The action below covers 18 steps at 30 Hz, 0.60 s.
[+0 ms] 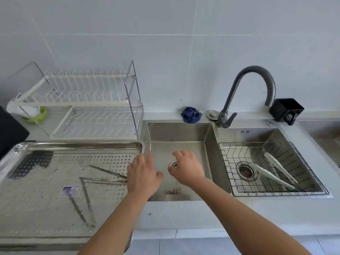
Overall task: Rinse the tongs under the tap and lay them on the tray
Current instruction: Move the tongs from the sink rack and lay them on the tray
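Over the left sink basin [207, 148] both hands are empty: left hand [143, 173] fingers relaxed, slightly apart, by the tray [73, 145] edge; right hand [185, 168] fingers loosely curled. Metal tongs [103, 179] lie on the tray; white tongs [274, 177] in wire basket [226, 157], right basin

Head camera looks steeply down, close over the sink [207, 137].

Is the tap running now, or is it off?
Off, it appears: no stream of water falls from the spout of the tap.
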Each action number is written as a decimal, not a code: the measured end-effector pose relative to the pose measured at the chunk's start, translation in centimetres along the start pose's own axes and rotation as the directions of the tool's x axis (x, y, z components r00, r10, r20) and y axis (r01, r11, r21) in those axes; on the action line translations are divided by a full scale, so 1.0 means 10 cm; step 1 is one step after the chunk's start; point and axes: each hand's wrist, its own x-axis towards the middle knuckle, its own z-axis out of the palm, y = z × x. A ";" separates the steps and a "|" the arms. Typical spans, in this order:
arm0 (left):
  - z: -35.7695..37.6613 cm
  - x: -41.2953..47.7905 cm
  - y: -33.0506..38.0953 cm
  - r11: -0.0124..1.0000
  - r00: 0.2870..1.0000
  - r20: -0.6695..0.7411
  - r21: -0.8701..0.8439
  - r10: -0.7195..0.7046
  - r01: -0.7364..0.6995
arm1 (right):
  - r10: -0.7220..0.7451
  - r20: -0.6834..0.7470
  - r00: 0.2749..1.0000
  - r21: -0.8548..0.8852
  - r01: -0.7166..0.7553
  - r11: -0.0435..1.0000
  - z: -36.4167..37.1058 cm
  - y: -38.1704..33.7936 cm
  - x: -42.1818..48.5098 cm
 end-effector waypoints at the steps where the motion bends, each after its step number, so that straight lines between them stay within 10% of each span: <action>1: 0.01 0.01 0.17 1.000 1.000 -0.002 -0.003 0.015 -0.015 | 0.013 -0.008 1.000 0.002 -0.013 1.000 -0.08 0.17 -0.03; 18: 0.43 0.29 2.30 0.960 0.961 0.016 -0.067 0.275 -0.273 | 0.258 -0.127 0.958 0.029 -0.257 0.966 -0.96 2.26 -0.49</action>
